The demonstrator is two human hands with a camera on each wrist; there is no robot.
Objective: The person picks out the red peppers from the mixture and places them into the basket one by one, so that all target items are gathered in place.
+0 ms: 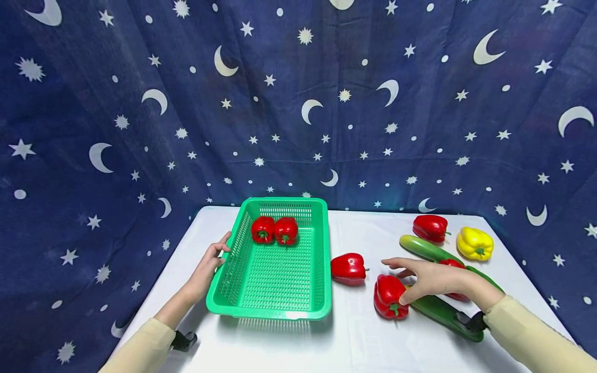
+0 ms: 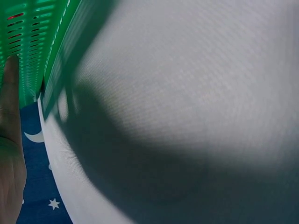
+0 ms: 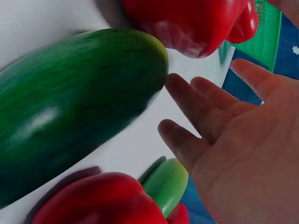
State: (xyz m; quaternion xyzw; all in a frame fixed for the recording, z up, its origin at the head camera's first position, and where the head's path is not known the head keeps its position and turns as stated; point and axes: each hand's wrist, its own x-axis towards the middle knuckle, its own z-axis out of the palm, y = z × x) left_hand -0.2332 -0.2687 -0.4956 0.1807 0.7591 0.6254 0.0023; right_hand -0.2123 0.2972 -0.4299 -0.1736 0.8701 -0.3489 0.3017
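Observation:
My left hand [image 1: 203, 274] is at the left side of a green plastic basket [image 1: 324, 259], fingers touching its rim. In the left wrist view a straight finger [image 2: 11, 77] lies against the slotted outer wall. Inside the basket, two red bell peppers [image 1: 286, 231] sit side by side near the far end. My right hand [image 1: 434, 277] hovers over a red bell pepper [image 1: 387, 295], thumb close to its stem and fingers spread apart. The right wrist view shows those fingers extended beside a large dark green cucumber [image 3: 79, 102]; whether the thumb touches the pepper cannot be told.
Another red bell pepper [image 1: 348, 268] lies just right of the basket. Farther right are a lighter green cucumber [image 1: 426, 248], a yellow bell pepper [image 1: 474, 243] and a red bell pepper [image 1: 430, 228]. One more red pepper [image 1: 452, 263] is partly hidden by my right hand. Dark blue cloth [image 1: 280, 129] hangs behind the white table.

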